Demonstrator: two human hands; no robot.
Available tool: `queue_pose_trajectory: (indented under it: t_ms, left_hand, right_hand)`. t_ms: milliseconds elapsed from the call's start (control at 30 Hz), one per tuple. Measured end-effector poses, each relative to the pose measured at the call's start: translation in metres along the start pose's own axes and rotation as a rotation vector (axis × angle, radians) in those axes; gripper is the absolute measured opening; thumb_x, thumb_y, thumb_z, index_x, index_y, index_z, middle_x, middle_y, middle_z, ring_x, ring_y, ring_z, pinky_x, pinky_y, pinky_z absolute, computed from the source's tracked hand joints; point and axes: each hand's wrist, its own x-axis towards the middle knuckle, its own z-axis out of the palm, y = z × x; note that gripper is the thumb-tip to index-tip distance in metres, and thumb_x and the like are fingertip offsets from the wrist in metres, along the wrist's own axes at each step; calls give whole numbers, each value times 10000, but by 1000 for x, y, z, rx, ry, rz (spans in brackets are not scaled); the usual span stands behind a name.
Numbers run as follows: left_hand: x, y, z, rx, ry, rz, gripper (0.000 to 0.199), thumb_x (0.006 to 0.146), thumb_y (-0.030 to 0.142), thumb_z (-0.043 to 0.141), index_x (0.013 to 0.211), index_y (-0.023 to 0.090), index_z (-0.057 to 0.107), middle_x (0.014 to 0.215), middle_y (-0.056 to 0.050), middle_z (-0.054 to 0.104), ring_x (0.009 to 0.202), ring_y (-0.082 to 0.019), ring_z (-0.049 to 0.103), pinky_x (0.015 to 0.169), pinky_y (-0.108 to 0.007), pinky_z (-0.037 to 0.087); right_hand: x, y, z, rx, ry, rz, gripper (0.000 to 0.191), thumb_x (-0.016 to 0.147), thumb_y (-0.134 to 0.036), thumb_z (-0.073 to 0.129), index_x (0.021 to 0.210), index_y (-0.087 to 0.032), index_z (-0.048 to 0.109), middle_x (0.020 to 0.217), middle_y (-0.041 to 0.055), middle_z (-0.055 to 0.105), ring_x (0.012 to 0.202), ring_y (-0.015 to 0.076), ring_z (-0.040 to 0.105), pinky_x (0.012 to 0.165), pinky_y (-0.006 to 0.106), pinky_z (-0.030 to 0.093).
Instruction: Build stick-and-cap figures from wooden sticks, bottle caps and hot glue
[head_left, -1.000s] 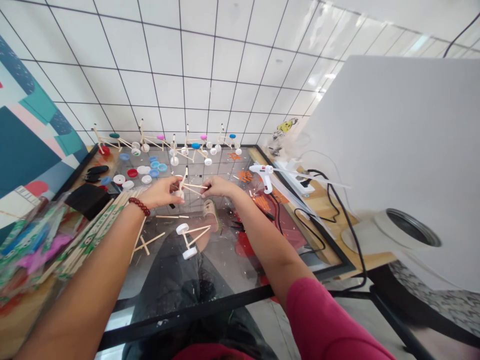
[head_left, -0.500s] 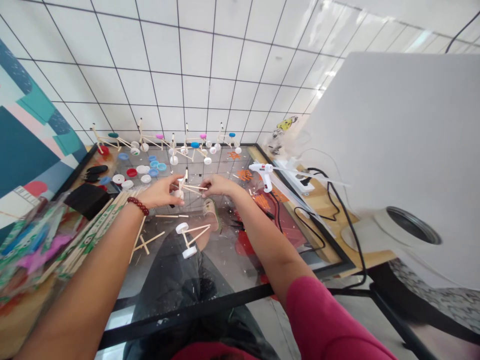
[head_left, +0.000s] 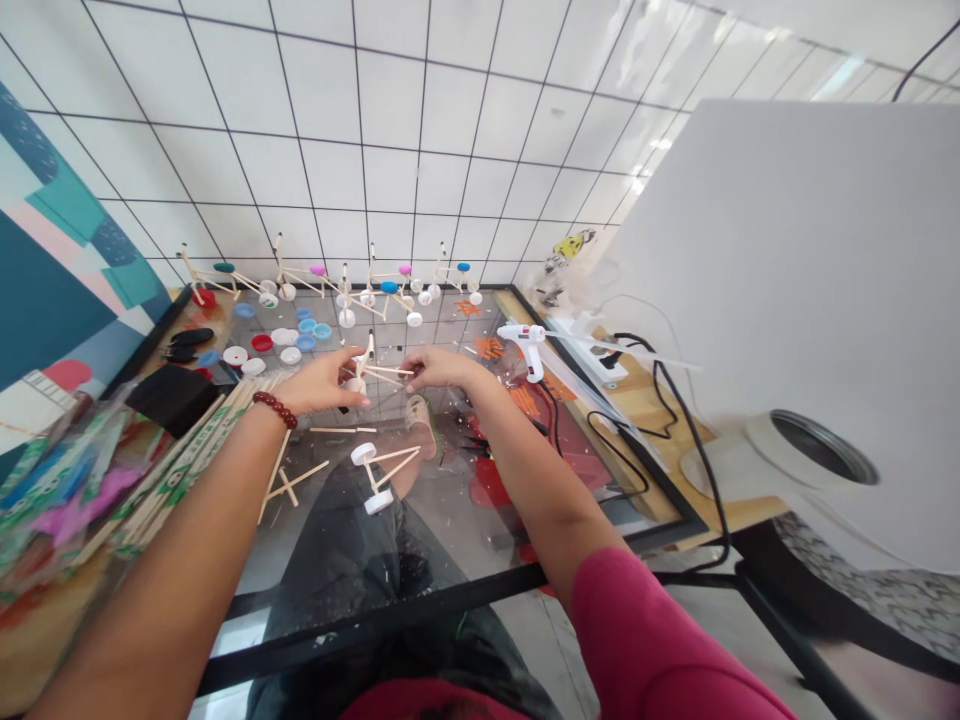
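Observation:
My left hand (head_left: 330, 382), with a red bead bracelet at the wrist, is closed around the upright front of a small tricycle frame (head_left: 386, 370). The frame is made of thin wooden sticks, with a black-tipped handlebar and a white cap as front wheel partly hidden by my fingers. At its rear, the fingertips of my right hand (head_left: 429, 370) pinch the ends of the sticks. Nearer to me, a separate stick triangle (head_left: 395, 462) with two white bottle-cap wheels lies on the glass tabletop (head_left: 300, 545).
Several stick tricycles (head_left: 386, 288) stand along the tiled wall. Loose bottle caps (head_left: 285, 337) and black-handled scissors (head_left: 191, 340) lie to the left, above bundled sticks (head_left: 187, 465). A white glue gun (head_left: 525, 345) rests at the right, its black cord running beside a power strip (head_left: 592, 350).
Both hands keep nearly the same place and grip on the tricycle frame. The whole view has shifted very slightly.

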Motion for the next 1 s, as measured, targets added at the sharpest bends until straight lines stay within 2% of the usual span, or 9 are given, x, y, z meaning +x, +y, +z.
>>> queue_pose_trajectory:
  t_ms: [133, 267, 333, 467, 600, 700, 833, 900, 1000]
  left_hand:
    - [-1, 5, 0, 16, 18, -3, 1040, 446, 512, 949, 1395, 187, 671, 1140, -118, 783, 1154, -404, 734, 980, -499, 599]
    - [-4, 13, 5, 3, 31, 37, 813, 489, 449, 917, 1234, 179, 733, 1072, -106, 786, 1071, -375, 749, 948, -474, 604]
    - [-5, 17, 8, 8, 84, 55, 725, 505, 420, 912, 1173, 187, 751, 1057, -99, 785, 1047, -374, 748, 951, -477, 599]
    - [-6, 23, 15, 22, 216, 62, 637, 556, 409, 921, 1146, 230, 761, 1065, -80, 774, 1120, -404, 719, 1017, -496, 558]
    - [-6, 25, 20, -23, 266, 71, 590, 581, 411, 941, 1112, 229, 760, 1071, -65, 761, 1152, -408, 703, 1037, -486, 533]
    - [-3, 21, 22, -124, 235, 81, 622, 566, 417, 945, 1113, 216, 730, 1056, -58, 765, 1102, -370, 731, 979, -465, 569]
    - [2, 11, 16, -285, 131, 79, 598, 500, 377, 951, 1013, 228, 682, 1030, -73, 795, 973, -320, 767, 882, -464, 619]
    - [3, 5, 11, -337, 103, 72, 610, 462, 373, 966, 977, 228, 673, 1012, -75, 798, 987, -331, 766, 913, -497, 617]
    - [4, -2, 5, -397, 90, 55, 692, 428, 372, 984, 1025, 218, 671, 1028, -83, 796, 1045, -356, 761, 985, -551, 598]
  right_hand:
    - [-14, 1, -22, -74, 43, 29, 336, 707, -6, 837, 1007, -156, 832, 831, -7, 778, 769, 155, 678, 730, 240, 509]
    - [-27, 1, -39, -164, 108, 37, 337, 764, -35, 807, 1083, -138, 836, 920, 40, 804, 842, 187, 702, 766, 258, 519]
    - [-31, 0, -44, -204, 119, 32, 332, 774, -53, 803, 1093, -138, 839, 924, 45, 810, 850, 196, 717, 781, 264, 531]
    - [-37, -2, -51, -241, 158, 39, 308, 780, -125, 841, 1086, -160, 846, 946, 43, 827, 880, 203, 746, 817, 268, 555]
    - [-47, -3, -60, -255, 199, 75, 293, 810, -184, 847, 1102, -168, 849, 964, 63, 839, 904, 214, 761, 827, 279, 567]
    - [-53, -4, -66, -276, 254, 65, 230, 835, -204, 830, 1062, -180, 858, 973, 69, 843, 923, 220, 763, 851, 293, 570]
    - [-55, -8, -64, -237, 427, 85, 182, 911, -183, 731, 1041, -167, 857, 981, 74, 847, 934, 216, 771, 879, 305, 571]
    - [-56, -11, -60, -246, 475, 97, 177, 925, -160, 702, 1007, -172, 858, 983, 73, 852, 941, 215, 776, 888, 304, 566]
    - [-60, -11, -50, -311, 440, 83, 170, 921, -139, 706, 965, -189, 861, 983, 72, 860, 959, 223, 782, 902, 307, 558]
